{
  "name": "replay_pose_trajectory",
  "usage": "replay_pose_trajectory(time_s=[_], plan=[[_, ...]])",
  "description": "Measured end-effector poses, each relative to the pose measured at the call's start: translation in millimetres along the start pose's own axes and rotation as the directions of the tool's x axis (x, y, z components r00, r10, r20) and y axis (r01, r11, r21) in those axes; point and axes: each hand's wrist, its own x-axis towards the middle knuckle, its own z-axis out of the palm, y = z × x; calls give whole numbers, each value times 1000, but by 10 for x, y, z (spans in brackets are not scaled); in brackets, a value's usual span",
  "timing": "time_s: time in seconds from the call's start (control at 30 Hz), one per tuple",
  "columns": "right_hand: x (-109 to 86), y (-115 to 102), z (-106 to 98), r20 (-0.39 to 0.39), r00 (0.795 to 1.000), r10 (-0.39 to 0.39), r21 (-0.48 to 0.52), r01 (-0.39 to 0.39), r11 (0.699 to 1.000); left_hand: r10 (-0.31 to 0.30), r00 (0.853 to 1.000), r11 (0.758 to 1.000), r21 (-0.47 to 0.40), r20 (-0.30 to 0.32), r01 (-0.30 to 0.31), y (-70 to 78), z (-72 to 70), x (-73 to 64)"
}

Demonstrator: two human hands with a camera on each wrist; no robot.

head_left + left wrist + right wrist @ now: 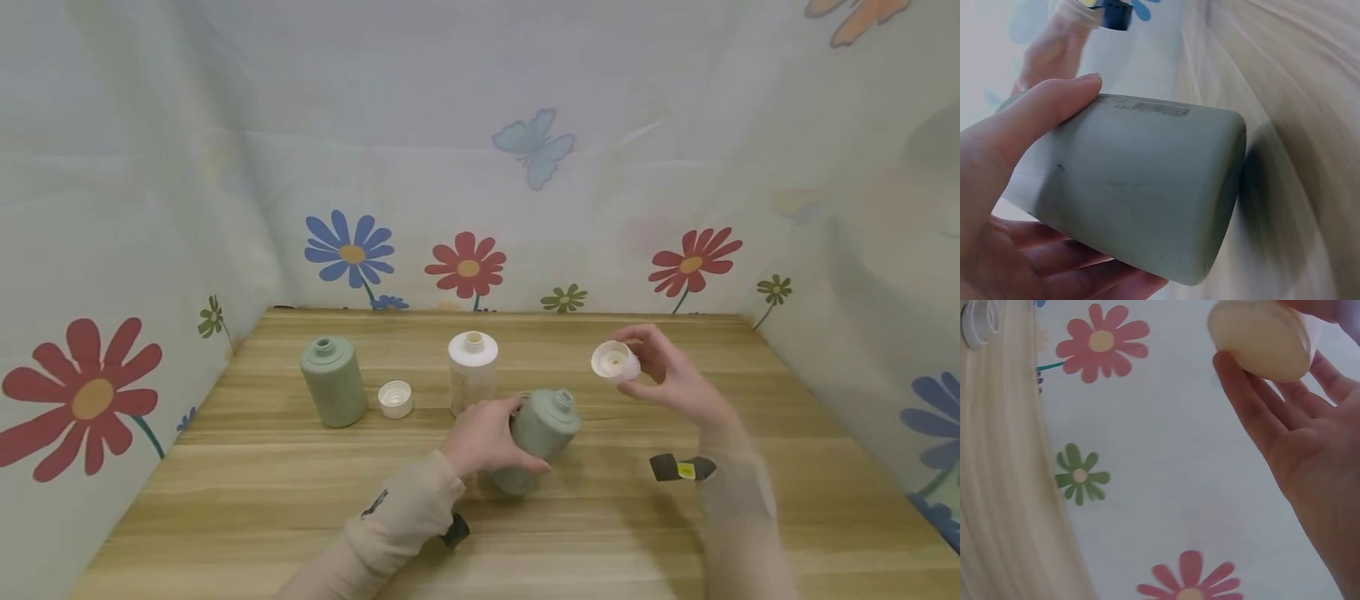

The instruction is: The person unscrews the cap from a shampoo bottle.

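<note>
My left hand (491,437) grips a green bottle (546,427) around its side, thumb on one face and fingers on the other. The bottle leans to the right, its bare neck up and uncapped. In the left wrist view the bottle's base (1216,206) is close over the wooden table, and a small printed barcode shows along its side. My right hand (667,371) pinches a white cap (613,362) above the table to the right of the bottle. Its hollow underside faces the head camera; in the right wrist view its smooth closed top (1260,340) shows.
An uncapped white bottle (474,371) stands just behind my left hand. Farther left are a second white cap (395,400), lying hollow side up, and another uncapped green bottle (333,383). A flower-printed curtain (600,217) borders the wooden table (300,517) at the back and sides.
</note>
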Motion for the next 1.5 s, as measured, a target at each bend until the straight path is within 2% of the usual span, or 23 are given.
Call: replay_pose_trajectory(time_s=[0.17,0.47,0.63,0.73,0.87,0.93,1.07,1.2,1.33,1.5], plan=[[-21,257,-42,-13,999,51,99,-49,994,0,1000,997,-82,-9,-1,0,50,61],[-52,632,-32,-26,985,172,59,-170,984,-32,999,988,-150,-2,32,74,112,272],[-103,846,-28,-64,974,218,68,-214,974,-37,999,961,-276,-5,34,166,125,465],[-157,971,-30,-76,953,294,61,-290,955,-35,999,942,-336,-33,22,228,124,579],[-224,1118,-31,-76,916,395,65,-391,918,-43,995,937,-350,-90,9,284,150,695],[-250,1161,-33,-72,910,408,73,-403,912,-53,992,936,-353,-119,8,292,190,742],[-295,1184,-46,-64,916,395,25,-395,919,-67,986,929,-369,-156,5,261,326,825],[-338,1222,-66,-47,933,356,-46,-358,933,-61,985,930,-366,-164,-3,213,465,855],[-376,1238,-95,-44,944,328,-71,-330,941,-55,986,934,-356,-154,-3,191,568,862],[-367,1188,-119,-44,927,373,-87,-376,923,-67,984,923,-384,-163,0,180,646,913]])
